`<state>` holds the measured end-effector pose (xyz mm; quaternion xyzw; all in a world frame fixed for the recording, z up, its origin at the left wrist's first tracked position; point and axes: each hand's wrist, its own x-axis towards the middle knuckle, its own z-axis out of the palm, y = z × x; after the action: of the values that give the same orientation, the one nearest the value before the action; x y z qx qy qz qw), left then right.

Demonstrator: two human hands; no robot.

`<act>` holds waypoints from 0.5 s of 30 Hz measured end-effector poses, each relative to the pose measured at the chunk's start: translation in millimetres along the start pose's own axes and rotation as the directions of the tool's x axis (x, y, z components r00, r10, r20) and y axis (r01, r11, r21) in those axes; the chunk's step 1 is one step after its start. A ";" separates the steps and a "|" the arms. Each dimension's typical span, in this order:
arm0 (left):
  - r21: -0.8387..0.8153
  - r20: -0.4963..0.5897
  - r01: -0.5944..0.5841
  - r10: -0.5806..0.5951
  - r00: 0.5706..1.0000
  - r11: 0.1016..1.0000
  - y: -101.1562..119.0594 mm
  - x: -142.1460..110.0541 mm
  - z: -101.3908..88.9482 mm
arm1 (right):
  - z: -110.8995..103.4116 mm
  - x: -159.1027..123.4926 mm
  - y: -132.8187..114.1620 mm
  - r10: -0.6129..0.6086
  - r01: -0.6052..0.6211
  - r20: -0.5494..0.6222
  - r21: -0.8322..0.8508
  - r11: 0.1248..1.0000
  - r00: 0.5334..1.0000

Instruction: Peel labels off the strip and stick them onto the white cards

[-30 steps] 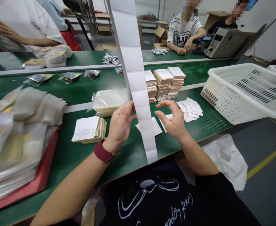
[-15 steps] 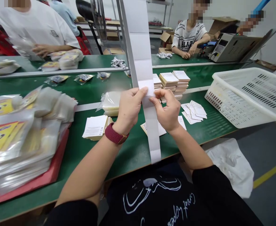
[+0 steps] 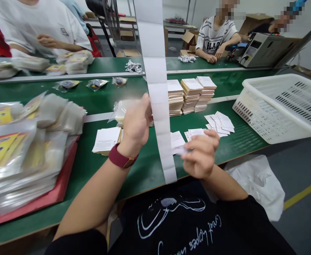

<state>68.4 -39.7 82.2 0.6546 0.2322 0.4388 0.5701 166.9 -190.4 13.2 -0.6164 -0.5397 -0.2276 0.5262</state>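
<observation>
The right hand (image 3: 201,154) pinches a small white sticker (image 3: 180,150) in its fingers (image 3: 197,148), just beside the long paper strip (image 3: 157,106), which hangs between the hands, easy to reach, while the left hand (image 3: 136,129) stays open beside it.

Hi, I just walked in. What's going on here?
A person at a green workbench has a long strip of white square labels hanging between their hands. The left hand, with a red watch strap, is raised beside the strip. The right hand pinches a small white slip above loose paper cards. Stacks of cards stand beyond, with plastic packets on a red tray to the left and a white plastic basket to the right. A co-worker sits across the bench.
</observation>
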 end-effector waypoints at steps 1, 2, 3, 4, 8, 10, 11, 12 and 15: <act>0.065 0.004 -0.009 0.009 1.000 0.998 -9.8 -7.5 -5.0 | -4.9 -0.8 7.3 0.104 -0.103 -0.018 0.045 0.994 0.994; 0.171 0.015 -0.021 0.018 1.000 0.985 -21.4 -16.5 -9.8 | -8.0 -0.3 16.1 0.224 -0.221 -0.015 0.098 0.970 0.975; 0.297 0.051 -0.050 0.037 0.998 0.954 -34.4 -26.9 -14.2 | -8.9 0.5 25.9 0.345 -0.344 0.022 0.150 0.927 0.938; 0.423 0.122 -0.101 0.053 0.991 0.901 -48.0 -38.0 -17.6 | -7.7 0.7 35.9 0.450 -0.459 0.090 0.191 0.868 0.888; 0.610 0.480 -0.465 0.167 0.861 0.642 -92.3 -80.1 -20.9 | 9.7 -13.2 64.2 0.613 -0.722 0.406 0.209 0.659 0.677; 0.579 0.602 -0.606 0.216 0.769 0.546 -102.1 -92.6 -18.3 | 17.7 -23.6 67.1 0.621 -0.747 0.454 0.175 0.642 0.639; 0.553 0.637 -0.660 0.252 0.728 0.509 -104.0 -96.0 -16.8 | 20.1 -27.6 66.5 0.616 -0.738 0.457 0.150 0.658 0.642; 0.526 0.660 -0.704 0.293 0.692 0.477 -104.4 -97.6 -15.3 | 21.4 -30.1 65.2 0.607 -0.722 0.457 0.120 0.682 0.650; 0.472 0.681 -0.779 0.391 0.619 0.412 -102.2 -96.1 -12.5 | 20.4 -30.5 61.0 0.572 -0.659 0.466 0.034 0.751 0.675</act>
<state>29.3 -85.5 -45.2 0.9465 -0.0121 0.3091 0.0920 206.6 -176.7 -44.3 -0.7404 -0.4205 0.1601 0.4993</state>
